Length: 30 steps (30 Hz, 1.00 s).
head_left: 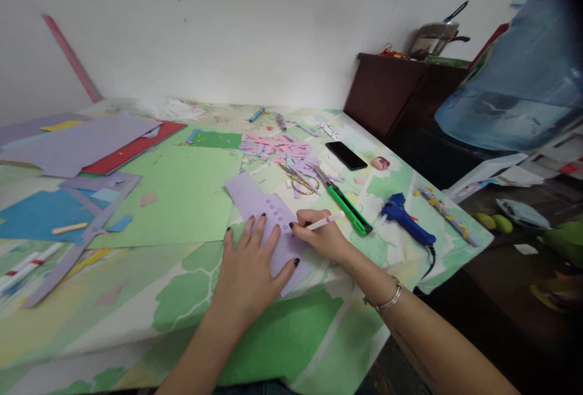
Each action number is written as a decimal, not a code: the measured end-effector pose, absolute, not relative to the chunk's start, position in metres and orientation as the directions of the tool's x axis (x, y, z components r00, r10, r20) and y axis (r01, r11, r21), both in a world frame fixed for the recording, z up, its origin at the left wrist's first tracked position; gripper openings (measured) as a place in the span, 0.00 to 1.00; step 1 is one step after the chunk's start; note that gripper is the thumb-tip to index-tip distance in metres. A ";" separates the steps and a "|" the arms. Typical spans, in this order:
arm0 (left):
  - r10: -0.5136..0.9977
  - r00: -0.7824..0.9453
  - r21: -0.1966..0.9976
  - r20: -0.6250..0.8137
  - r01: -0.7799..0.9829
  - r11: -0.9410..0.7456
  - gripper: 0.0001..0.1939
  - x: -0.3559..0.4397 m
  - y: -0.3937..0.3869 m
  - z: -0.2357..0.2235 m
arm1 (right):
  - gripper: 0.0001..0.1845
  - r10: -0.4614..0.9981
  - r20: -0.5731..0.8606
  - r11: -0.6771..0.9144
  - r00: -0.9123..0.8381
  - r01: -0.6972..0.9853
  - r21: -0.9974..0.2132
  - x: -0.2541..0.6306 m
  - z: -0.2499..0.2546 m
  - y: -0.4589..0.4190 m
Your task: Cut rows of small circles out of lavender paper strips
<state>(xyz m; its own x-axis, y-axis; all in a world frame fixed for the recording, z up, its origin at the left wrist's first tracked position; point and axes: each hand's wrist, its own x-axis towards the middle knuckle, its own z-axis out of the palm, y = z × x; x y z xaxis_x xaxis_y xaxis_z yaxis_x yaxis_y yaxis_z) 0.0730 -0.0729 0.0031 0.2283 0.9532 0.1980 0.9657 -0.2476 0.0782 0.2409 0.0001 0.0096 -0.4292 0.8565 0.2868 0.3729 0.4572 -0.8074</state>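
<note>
Several circles (276, 213) on purple paper (286, 250), left hand (248, 270) spread flat, right hand (320, 236) gripping a white pen (324, 221)

Circle-marked purple paper (281, 209): partly hidden under left hand (250, 264).
White pen (325, 220), on the purple paper: lower end hidden by right hand (321, 236).
Blue jug (510, 100), far right of the paper: cut off by the edge.
White heap (166, 109), beyond and left of the paper: blurred, possibly shreds.
</note>
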 end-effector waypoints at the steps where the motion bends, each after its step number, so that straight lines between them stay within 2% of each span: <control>1: 0.953 0.227 0.079 0.198 0.966 -0.247 0.31 0.073 -0.073 0.003 | 0.16 0.857 0.288 0.457 -0.428 0.371 -0.808 0.241 0.010 0.000; 30: 0.957 0.225 0.059 0.184 0.969 -0.239 0.31 0.074 -0.074 0.005 | 0.16 0.871 0.275 0.415 -0.407 0.311 -0.855 0.240 0.009 0.000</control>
<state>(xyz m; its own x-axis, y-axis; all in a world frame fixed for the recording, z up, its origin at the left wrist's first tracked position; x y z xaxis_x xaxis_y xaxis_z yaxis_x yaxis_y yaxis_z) 0.0738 -0.0739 0.0049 0.2246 0.9568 0.1845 0.9692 -0.2389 0.0591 0.2403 -0.0004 0.0093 -0.4071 0.8710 0.2750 0.3110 0.4153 -0.8549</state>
